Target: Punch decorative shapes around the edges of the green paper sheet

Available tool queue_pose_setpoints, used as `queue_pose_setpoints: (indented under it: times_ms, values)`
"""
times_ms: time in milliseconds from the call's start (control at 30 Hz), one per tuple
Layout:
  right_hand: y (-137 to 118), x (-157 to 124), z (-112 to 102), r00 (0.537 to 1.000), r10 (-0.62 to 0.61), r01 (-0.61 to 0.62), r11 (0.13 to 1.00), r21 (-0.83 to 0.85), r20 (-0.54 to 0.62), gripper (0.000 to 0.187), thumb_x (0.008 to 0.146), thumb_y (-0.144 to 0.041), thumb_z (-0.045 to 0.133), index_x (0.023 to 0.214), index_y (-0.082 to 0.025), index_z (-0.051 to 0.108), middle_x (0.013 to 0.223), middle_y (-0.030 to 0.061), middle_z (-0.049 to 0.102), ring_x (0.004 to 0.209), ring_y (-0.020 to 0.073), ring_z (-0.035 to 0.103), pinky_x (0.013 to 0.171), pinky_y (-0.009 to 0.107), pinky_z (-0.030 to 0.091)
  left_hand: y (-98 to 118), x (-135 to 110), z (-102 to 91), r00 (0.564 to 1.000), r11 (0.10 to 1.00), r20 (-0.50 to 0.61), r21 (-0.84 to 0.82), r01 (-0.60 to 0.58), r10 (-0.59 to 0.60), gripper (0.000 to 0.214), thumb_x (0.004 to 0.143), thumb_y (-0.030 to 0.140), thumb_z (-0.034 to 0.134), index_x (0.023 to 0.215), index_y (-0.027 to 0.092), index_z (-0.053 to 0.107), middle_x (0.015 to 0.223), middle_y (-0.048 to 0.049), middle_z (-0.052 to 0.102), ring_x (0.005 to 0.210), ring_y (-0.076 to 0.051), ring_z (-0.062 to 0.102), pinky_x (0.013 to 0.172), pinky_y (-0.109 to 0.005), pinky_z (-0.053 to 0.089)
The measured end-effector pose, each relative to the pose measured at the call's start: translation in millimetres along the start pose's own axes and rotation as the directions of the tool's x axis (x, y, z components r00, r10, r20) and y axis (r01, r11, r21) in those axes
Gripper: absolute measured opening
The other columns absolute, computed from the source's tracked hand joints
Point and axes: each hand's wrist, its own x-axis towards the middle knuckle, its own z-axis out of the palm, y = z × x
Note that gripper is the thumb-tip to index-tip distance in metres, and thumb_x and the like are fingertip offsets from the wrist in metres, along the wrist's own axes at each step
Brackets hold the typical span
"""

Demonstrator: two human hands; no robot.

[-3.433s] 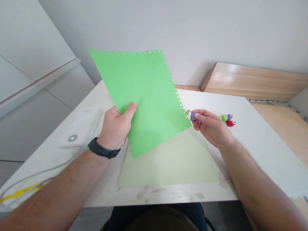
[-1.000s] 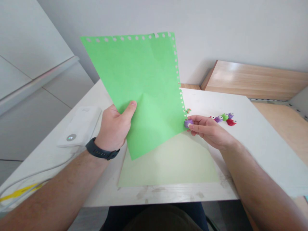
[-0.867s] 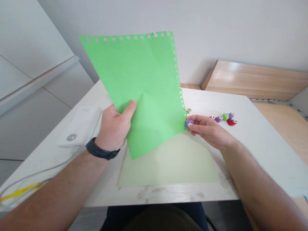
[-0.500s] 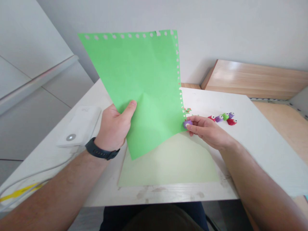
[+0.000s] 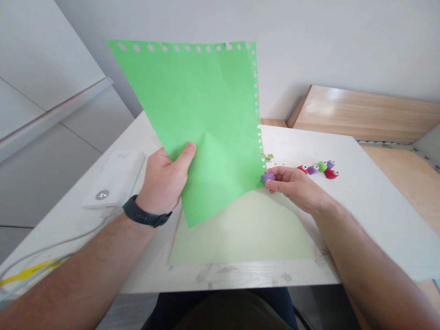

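Two hands up: L hand [image 5: 161, 183] grips green paper [image 5: 209, 114] w/ thumb on front, R hand [image 5: 295, 188] pinches purple paper punch [image 5: 268, 178], prob. on sheet's holed edge, above white table [image 5: 378, 220].

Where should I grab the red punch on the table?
Pinch the red punch by its left and right sides, coming from the near side: it's small and rounded, with the purple punch and green punch just behind it.

A green paper sheet [image 5: 206, 119] (holes punched along 2 edges) stands tilted, a purple craft punch [image 5: 268, 178] at its edge.
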Motion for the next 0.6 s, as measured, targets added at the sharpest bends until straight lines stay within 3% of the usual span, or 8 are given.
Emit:
queue_pose_setpoints:
  times_ms: [233, 433, 600]
  values:
    - [-0.1, 0.0, -1.1, 1.000, 0.000, 0.000, 1.000, 0.007, -0.012, 0.027, 0.079, -0.036, 0.089, 0.098, -0.021, 0.079, 0.094, 0.0027, 0.069, 0.084, 0.0163, 0.057, 0.079, 0.033, 0.046, -2.6, 1.7, -0.4, 1.000, 1.000, 0.015, -0.022, 0.005, -0.005, 0.028, 0.090, 0.043, 0.079, 0.113, 0.026, 0.080, 0.120, -0.0046, 0.080, 0.118, -0.029, 0.074, 0.112, -0.049, 0.057]
    - [-1.6, -1.0, -0.6, 1.000, -0.022, 0.022, 1.000, 0.009, -0.011, 0.025, 0.081, -0.035, 0.088, 0.100, -0.021, 0.079, 0.096, 0.0023, 0.068, 0.086, 0.0157, 0.056, 0.078, 0.032, 0.045, -3.4, 1.7, -0.1, 0.999, 0.998, 0.005, -0.048, -0.044, 0.044, 0.033, 0.091, 0.038, 0.080, 0.117, 0.017, 0.078, 0.131, -0.0078, 0.077, 0.124, -0.028, 0.070, 0.114, -0.047, 0.054]
    - [-3.3, -1.0, 0.6, 0.999, -0.031, 0.031, 0.999, -0.011, -0.010, 0.026, 0.082, -0.036, 0.088, 0.099, -0.020, 0.078, 0.094, 0.0026, 0.068, 0.083, 0.0152, 0.055, 0.075, 0.032, 0.043, -3.8, 1.5, -0.2, 0.999, 0.997, 0.009, -0.070, -0.036, 0.037, 0.033, 0.091, 0.036, 0.081, 0.116, 0.014, 0.079, 0.132, -0.0104, 0.076, 0.115, -0.026, 0.074, 0.111, -0.047, 0.056]
